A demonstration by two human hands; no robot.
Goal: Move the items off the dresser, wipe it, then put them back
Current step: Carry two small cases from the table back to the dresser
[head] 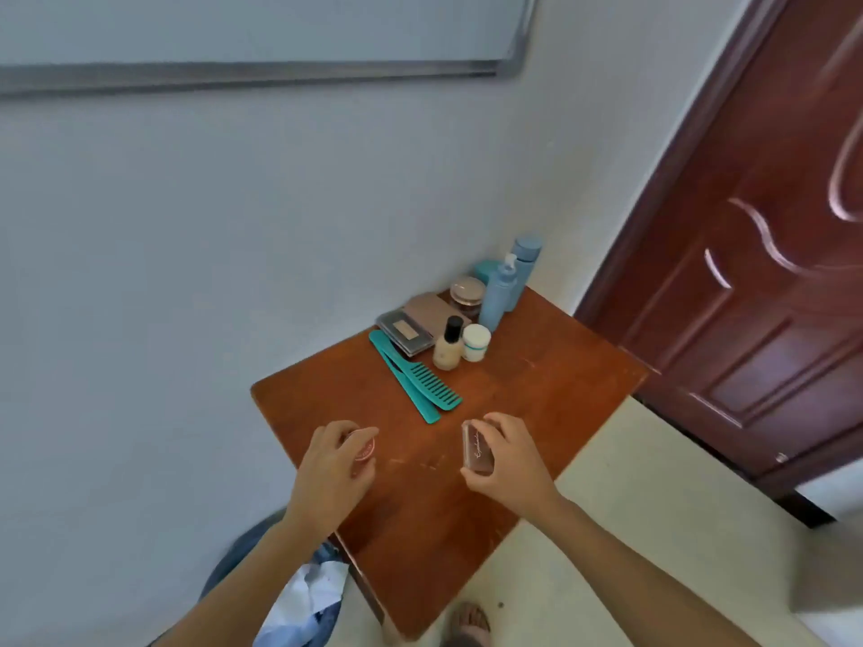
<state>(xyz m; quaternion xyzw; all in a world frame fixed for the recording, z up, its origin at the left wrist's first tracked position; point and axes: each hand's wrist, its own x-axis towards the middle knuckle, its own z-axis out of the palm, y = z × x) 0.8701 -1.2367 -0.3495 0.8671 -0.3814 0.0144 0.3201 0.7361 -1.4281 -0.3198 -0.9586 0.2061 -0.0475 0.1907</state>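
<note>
Gripping a round red tin [365, 448] near the surface's [537, 389] left edge, the left hand [334, 464] curls over it. The right hand [506, 452] clasps a brown case [477, 448], whose long axis points toward the teal combs [415, 378] just beyond.

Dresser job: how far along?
Done: nothing certain; no cloth shows on the dresser. In hand: left hand grips a round red tin, right hand a brown rectangular case, both at the near half. Left: teal combs, blue pump bottle, white jar and more crowd the far corner. Clearing or returning: cannot tell.
</note>
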